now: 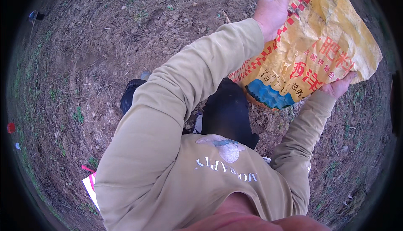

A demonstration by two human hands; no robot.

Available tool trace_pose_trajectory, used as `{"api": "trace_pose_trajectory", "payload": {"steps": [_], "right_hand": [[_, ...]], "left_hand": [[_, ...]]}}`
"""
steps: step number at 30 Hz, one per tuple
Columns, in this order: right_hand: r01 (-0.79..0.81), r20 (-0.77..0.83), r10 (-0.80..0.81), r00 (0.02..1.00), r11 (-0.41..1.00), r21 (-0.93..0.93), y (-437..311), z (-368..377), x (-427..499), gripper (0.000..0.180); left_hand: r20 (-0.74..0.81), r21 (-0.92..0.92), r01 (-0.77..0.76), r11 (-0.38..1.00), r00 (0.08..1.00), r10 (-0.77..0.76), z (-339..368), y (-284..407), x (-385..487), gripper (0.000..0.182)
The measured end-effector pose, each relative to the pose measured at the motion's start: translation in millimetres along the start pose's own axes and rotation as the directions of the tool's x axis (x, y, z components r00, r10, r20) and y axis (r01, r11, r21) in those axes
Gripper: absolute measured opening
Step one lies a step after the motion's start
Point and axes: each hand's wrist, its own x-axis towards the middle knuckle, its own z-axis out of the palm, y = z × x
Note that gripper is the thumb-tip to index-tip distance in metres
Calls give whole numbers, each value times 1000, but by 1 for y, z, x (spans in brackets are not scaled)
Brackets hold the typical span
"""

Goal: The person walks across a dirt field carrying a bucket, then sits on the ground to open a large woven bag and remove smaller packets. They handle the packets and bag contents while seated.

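Note:
A yellow woven fertilizer sack (330, 23) with red checks, red and black writing and a blue patch is held up at the upper right. My left hand (273, 12) grips its left edge near the top, the thumb lying over the material. Lower on the right, my right hand (339, 84) holds the sack's lower right edge, with the fingers partly hidden by it. The sack's surface is creased and smudged with dirt. Its far side is hidden, and I cannot tell whether anything is inside.
Bare soil (104, 48) with clods, dry stalks and small weeds lies all around. A white and pink item (89, 188) is on the ground beside my body. A small red object (11, 127) and a blue and dark object (34, 16) lie far left.

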Motion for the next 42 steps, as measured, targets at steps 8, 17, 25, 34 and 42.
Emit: {"api": "trace_pose_trajectory", "payload": {"steps": [8,17,25,34,42], "right_hand": [[-62,167,51,985,996,66,26,100,18,52],[-154,177,130,976,979,131,48,164,5,49],[-413,566,168,807,847,336,90,156,41,62],[16,-21,-17,1000,999,-51,51,31,32,62],[30,-334,-67,940,993,-113,-28,-104,-26,74]], "left_hand": [[99,73,54,996,993,-61,-23,66,-1,28],[10,43,148,988,989,-149,-50,88,23,35],[-50,101,159,982,987,-155,-80,86,74,39],[200,148,225,963,947,-252,-9,12,68,31],[392,477,77,876,873,-290,82,-55,44,31]]}}
